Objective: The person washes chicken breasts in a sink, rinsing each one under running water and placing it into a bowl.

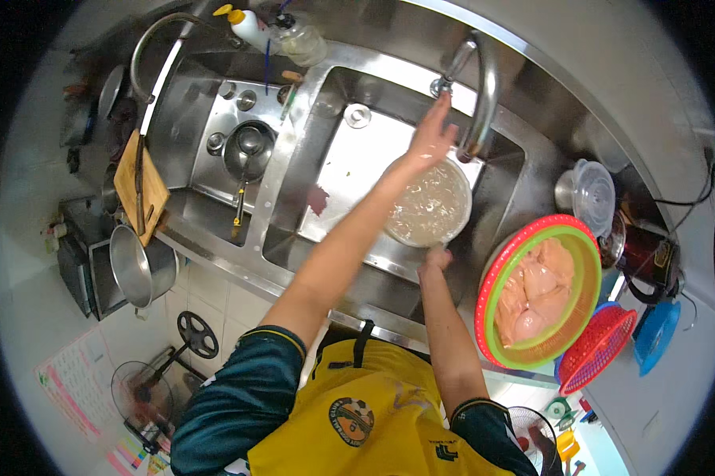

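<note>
My left hand reaches over the far side of a round pot in the right sink basin, its fingertips at the base of the faucet. Cloudy, rippling water fills the pot. At the pot's near edge is my right hand, curled around what seems to be its handle, which my fingers hide. To the right, a green plastic basket sits in a red one and holds raw, pale pink meat, apparently chicken.
In the left basin lie a small pan and a ladle. A wooden cutting board with a knife and a metal pot are at the left. Soap bottles stand behind the sink. Lidded containers and red and blue baskets are at the right.
</note>
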A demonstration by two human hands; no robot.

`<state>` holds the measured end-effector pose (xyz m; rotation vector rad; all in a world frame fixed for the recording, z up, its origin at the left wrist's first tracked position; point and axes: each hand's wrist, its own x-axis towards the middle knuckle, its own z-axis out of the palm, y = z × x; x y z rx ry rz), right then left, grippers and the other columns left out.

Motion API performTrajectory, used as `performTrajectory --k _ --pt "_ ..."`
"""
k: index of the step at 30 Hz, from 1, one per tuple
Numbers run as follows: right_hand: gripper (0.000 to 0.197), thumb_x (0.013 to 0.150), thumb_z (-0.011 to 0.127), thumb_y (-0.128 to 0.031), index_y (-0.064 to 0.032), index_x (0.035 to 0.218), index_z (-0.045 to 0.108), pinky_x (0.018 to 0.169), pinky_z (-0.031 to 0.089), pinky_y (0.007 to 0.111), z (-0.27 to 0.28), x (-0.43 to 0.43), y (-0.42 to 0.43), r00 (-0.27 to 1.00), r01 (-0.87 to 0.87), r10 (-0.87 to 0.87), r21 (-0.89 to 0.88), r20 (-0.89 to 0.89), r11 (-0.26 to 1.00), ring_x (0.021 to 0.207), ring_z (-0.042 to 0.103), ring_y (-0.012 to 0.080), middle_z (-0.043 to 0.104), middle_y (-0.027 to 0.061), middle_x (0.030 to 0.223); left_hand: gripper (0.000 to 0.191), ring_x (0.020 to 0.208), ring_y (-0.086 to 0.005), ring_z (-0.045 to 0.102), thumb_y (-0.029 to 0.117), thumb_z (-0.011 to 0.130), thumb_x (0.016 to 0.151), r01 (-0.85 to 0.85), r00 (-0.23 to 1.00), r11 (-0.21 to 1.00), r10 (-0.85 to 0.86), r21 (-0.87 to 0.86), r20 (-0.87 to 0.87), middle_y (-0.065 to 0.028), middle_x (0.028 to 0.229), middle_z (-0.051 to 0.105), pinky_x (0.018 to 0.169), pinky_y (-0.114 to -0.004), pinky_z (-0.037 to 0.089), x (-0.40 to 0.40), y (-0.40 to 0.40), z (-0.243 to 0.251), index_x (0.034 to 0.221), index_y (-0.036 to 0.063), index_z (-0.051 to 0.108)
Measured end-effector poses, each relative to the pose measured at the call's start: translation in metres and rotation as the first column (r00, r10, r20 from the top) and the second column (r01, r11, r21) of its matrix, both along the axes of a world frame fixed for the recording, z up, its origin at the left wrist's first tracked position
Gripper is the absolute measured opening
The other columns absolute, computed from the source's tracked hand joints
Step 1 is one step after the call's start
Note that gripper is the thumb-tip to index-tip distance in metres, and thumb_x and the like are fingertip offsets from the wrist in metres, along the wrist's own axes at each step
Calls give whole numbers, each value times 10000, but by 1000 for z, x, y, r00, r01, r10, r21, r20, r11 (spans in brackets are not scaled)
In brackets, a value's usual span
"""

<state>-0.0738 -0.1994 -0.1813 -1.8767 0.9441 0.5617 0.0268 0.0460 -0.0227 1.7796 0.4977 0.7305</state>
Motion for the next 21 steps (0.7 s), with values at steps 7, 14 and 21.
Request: performTrajectory --k 7,14,21 --pt "347 949 566 -91 -112 1292 522 819 552 413 -35 9 -36 965 -51 163 465 -204 884 981 643 215 612 65 1167 349 1103 -239 648 230 527 1023 -2 861 987 -79 -158 -502 -162 1168 686 949 -340 490 -154 4 -36 1237 -36 599" --pt "248 1016 519 -133 -75 1256 502 829 576 409 -30 6 -17 958 163 -39 425 -284 890 916 644 221 626 102 1146 304 1005 -357 671 213 589 952 38 688 997 22 67 -725 -223 1089 687 862 -414 525 -344 -35 -27 1122 -27 662" --pt "320 1005 558 -140 13 1273 472 769 623 397 -1 14 0 978 85 13 454 -208 887 895 681 286 628 168 1127 255 830 -318 679 153 652 866 -130 778 952 271 276 -567 -158 917 696 763 -416 536 -384 -69 -15 1076 10 669"
